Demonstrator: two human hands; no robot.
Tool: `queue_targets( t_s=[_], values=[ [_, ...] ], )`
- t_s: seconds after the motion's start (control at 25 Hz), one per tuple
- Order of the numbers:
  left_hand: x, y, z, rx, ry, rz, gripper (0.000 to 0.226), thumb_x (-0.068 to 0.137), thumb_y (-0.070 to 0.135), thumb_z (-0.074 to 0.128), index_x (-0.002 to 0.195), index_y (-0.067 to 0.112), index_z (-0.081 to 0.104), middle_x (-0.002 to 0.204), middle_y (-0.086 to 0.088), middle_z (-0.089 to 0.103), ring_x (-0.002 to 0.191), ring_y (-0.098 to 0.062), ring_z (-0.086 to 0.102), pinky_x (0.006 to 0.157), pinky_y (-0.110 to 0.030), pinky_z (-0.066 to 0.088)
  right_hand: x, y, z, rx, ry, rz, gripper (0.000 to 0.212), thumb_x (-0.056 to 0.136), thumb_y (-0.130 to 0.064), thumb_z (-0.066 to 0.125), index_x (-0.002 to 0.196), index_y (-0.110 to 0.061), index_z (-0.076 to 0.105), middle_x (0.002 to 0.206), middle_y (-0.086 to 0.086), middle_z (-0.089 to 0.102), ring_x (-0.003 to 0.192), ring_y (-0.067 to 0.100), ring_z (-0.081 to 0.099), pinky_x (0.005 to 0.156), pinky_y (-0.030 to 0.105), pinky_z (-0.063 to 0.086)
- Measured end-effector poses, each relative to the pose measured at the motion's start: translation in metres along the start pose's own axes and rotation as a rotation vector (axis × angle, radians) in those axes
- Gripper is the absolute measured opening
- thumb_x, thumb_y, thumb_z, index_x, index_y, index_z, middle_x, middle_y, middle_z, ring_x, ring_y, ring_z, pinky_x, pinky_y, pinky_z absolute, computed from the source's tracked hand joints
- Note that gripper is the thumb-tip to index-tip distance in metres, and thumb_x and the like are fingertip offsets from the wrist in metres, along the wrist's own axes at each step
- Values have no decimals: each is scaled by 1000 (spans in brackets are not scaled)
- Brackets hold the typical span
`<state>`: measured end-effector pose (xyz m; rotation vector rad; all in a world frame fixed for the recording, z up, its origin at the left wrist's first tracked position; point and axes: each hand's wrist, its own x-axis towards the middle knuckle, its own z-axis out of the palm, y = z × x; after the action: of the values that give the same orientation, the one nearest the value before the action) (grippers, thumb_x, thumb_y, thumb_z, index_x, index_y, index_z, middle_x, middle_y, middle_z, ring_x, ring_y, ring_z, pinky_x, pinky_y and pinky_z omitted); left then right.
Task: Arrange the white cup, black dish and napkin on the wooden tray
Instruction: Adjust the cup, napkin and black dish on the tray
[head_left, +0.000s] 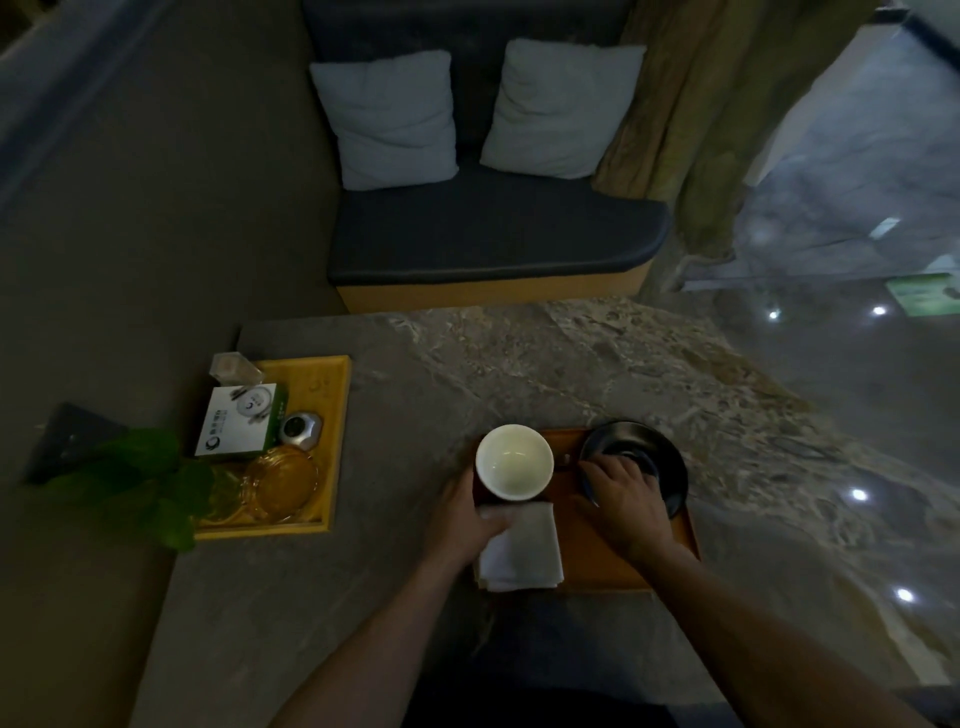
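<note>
A wooden tray (597, 561) lies on the marble table in front of me. The white cup (514, 461) stands upright at the tray's far left corner, and my left hand (470, 514) grips its near side. A folded white napkin (524, 553) lies on the tray's near left part, partly under my left thumb. The black dish (660, 457) sits at the tray's far right corner, overhanging the edge a little. My right hand (621, 491) rests on the dish with its fingers curled over the near rim.
A yellow tray (337, 410) at the left holds a white-and-green box (236, 423), a small silver object (301, 430), a glass ashtray (280, 483) and a clear holder (234, 368). A green plant (140, 478) stands beside it. A bench with two cushions (387, 117) lies beyond the table.
</note>
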<state>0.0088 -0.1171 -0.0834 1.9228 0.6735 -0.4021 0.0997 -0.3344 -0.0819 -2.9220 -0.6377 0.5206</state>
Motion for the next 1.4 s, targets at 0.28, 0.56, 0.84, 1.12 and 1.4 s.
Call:
queue_targets(
  t_s=[0.28, 0.56, 0.84, 1.12, 1.4],
  values=[
    [-46, -10, 36, 226, 158, 32, 60, 87, 41, 67, 140, 27, 44, 148, 2, 40, 129, -18, 46, 104, -39, 46, -31, 31, 2, -90, -44, -130, 46, 92, -51, 46, 135, -35, 46, 140, -1, 51, 132, 23, 41, 102, 47, 36],
    [-65, 16, 66, 532, 55, 151, 44, 90, 43, 61, 131, 32, 52, 139, 7, 51, 127, -13, 46, 103, -30, 42, -46, 91, -14, -80, -37, -194, 33, 93, -44, 45, 123, -38, 56, 132, -7, 57, 122, 18, 47, 96, 38, 38],
    [-45, 70, 87, 1037, -211, 150, 54, 87, 46, 59, 136, 25, 49, 138, -7, 50, 124, -27, 49, 97, -45, 43, -47, 156, -34, -121, -97, -213, 34, 96, -44, 37, 124, -31, 54, 130, -2, 57, 119, 23, 48, 94, 40, 39],
    [-29, 82, 114, 1033, -106, 203, 68, 82, 42, 68, 141, 26, 39, 142, -3, 45, 130, -25, 45, 99, -43, 44, -30, 175, -44, -108, -155, -237, 63, 88, -62, 45, 141, -27, 39, 143, 1, 45, 132, 25, 38, 104, 46, 33],
    [-20, 69, 143, 794, 68, 107, 95, 83, 57, 64, 154, 28, 7, 165, 0, 8, 148, -25, 20, 110, -46, 38, 4, 159, -24, -26, -231, -172, 119, 66, -77, 62, 152, -24, 0, 159, 3, 16, 145, 33, 9, 114, 54, 17]
  ],
)
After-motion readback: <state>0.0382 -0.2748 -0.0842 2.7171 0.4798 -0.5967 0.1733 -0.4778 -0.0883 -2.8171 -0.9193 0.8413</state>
